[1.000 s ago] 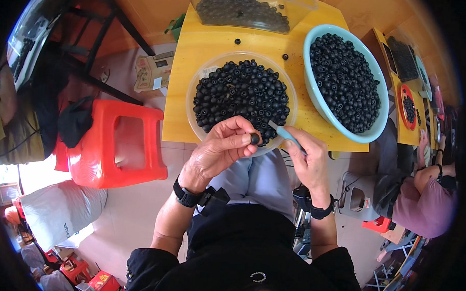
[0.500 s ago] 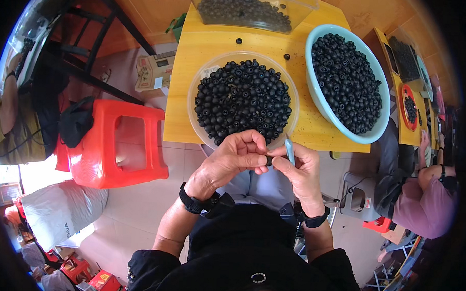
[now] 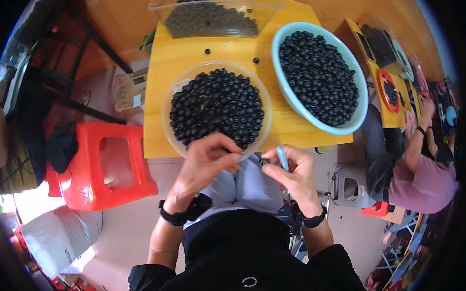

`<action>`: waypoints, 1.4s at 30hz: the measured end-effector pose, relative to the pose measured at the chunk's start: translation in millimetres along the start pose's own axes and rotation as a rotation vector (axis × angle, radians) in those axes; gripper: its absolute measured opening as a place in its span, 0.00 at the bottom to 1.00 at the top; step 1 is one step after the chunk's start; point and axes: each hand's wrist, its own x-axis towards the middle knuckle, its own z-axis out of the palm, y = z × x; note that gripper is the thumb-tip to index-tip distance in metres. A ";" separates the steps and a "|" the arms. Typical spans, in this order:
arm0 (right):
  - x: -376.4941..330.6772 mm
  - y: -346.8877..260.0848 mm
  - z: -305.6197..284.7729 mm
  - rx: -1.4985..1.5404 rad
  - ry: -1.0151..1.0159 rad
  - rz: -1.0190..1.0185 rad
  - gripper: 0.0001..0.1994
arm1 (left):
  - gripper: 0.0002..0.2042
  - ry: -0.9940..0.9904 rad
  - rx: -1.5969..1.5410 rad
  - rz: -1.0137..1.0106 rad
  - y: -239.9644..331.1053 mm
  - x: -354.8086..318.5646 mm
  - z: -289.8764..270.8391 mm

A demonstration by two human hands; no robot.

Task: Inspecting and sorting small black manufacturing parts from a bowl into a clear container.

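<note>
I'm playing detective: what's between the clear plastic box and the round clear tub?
In the head view, a small round black bead, and another farther right, on the yellow wooden table.

Yellow table (image 3: pixel 156 99): box (image 3: pixel 266 13), bowl (image 3: pixel 266 113), basin (image 3: pixel 291 100), loose beads (image 3: pixel 256 60)

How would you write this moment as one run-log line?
left hand: nearest clear tub, grip unclear; right hand: holds black bead, light-blue tool; yellow table: tub, bead-filled blue basin
</note>
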 end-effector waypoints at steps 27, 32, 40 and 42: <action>9.4 26.3 -10.6 -0.161 0.373 -0.266 0.09 | 0.08 0.140 -0.075 0.106 3.6 18.8 -30.3; 13.7 12.5 12.8 -0.379 0.085 -0.367 0.11 | 0.08 -0.030 -0.508 0.057 -10.7 12.3 -27.1; 21.5 7.9 29.2 -0.496 -0.008 -0.532 0.08 | 0.08 -0.111 -0.583 0.058 -20.4 13.9 -22.6; 21.7 6.7 29.7 -0.556 -0.010 -0.560 0.08 | 0.09 -0.110 -0.606 0.045 -20.9 13.6 -23.0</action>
